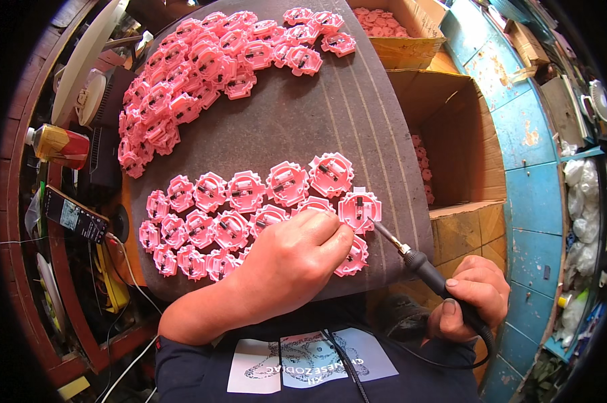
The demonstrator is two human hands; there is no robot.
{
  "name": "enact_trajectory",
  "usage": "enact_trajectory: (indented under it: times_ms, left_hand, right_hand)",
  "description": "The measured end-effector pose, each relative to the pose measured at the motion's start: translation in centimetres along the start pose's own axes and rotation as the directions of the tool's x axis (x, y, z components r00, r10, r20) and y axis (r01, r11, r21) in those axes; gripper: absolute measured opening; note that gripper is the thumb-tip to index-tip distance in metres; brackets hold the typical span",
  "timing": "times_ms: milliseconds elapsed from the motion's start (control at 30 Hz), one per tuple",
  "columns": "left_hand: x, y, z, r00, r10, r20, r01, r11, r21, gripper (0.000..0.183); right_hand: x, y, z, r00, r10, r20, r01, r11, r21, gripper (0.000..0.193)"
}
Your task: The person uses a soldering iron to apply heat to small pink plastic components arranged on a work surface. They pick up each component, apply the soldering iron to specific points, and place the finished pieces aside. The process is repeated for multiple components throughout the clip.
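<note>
A soldering iron [422,269] with a black handle and metal shaft is gripped by my right hand [475,295]. Its tip meets the right side of a pink plastic housing [350,213], which has a small black part inside. My left hand [297,250] is closed in a pinch at that housing's left edge; whatever its fingertips hold is hidden. Under and around this hand lie rows of similar pink housings [246,191], some partly covered by the hand and wrist. Another housing [352,258] sits just below the one at the iron's tip.
A big heap of pink housings [203,64] covers the far left of the dark tabletop [276,127]. Cardboard boxes [444,101] with more housings stand at the right, beside blue panels [529,255]. At the left are a phone [76,213], a bottle [61,146] and loose cables.
</note>
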State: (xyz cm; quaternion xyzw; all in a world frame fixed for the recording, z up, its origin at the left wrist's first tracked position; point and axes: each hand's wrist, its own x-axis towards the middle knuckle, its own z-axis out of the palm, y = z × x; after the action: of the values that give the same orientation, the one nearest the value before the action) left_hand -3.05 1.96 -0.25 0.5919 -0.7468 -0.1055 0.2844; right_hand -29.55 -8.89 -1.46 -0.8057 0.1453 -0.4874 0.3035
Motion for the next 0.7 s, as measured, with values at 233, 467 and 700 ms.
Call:
enact_trajectory:
  times_ms: [233, 467, 700]
  left_hand:
    - [0.05, -0.05, -0.19, 0.999, -0.009, 0.035, 0.009, 1.0, 0.003, 0.026]
    - [-0.66, 0.11, -0.61, 0.998, -0.061, 0.012, 0.061, 0.998, 0.017, 0.027]
    - [-0.82, -0.07, -0.69, 0.998, -0.059, 0.012, 0.059, 0.998, 0.026, 0.027]
  right_hand:
    - [0.05, -0.03, -0.11, 1.0, -0.014, 0.006, 0.014, 1.0, 0.002, 0.024]
    - [0.14, 0.17, 0.03, 0.999, -0.042, -0.021, 0.042, 0.999, 0.02, 0.025]
    - [0.63, -0.35, 0.77, 1.0, -0.003, -0.003, 0.003, 1.0, -0.021, 0.023]
